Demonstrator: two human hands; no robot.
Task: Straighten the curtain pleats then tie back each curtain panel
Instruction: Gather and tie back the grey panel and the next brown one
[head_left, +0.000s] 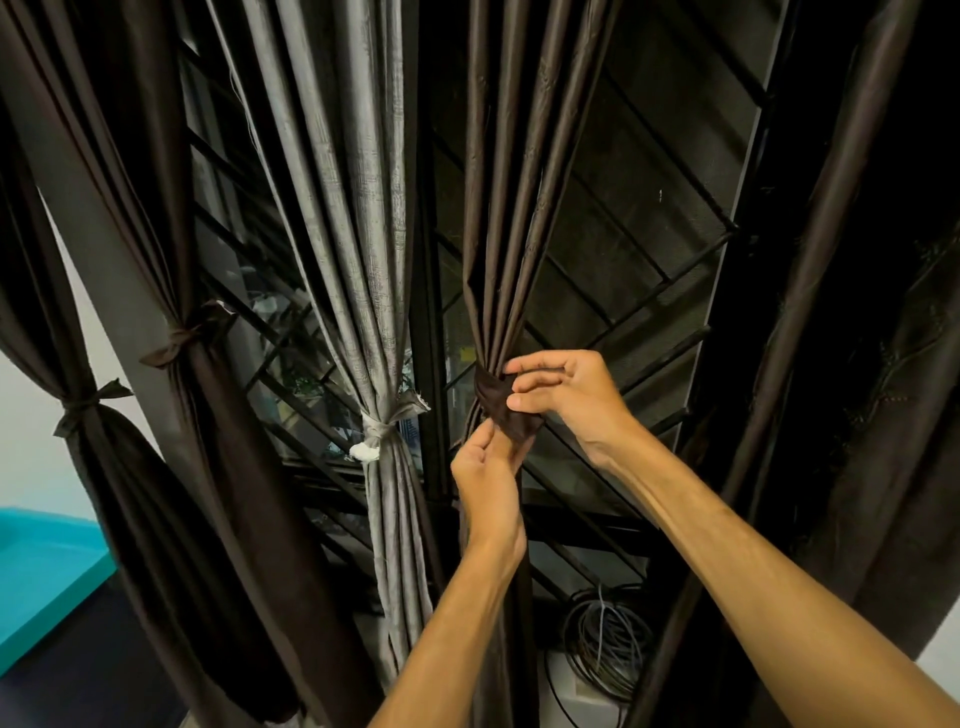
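Note:
A dark brown curtain panel (498, 218) hangs in the middle, gathered at waist height by a dark brown tie strip (500, 401). My right hand (563, 397) pinches the strip at the gather with curled fingers. My left hand (488, 478), just below, pinches the strip's lower end against the panel. Left of it, a grey panel (353, 208) is bound with a pale knotted tie (382, 428). Two more brown panels at the far left carry knotted brown ties (182, 338) (85, 402).
A black window grille (649, 249) with diagonal bars stands behind the curtains. A loose dark panel (841, 312) hangs at the right. A coil of cable (605, 639) lies on the floor below. A teal surface (36, 582) sits at lower left.

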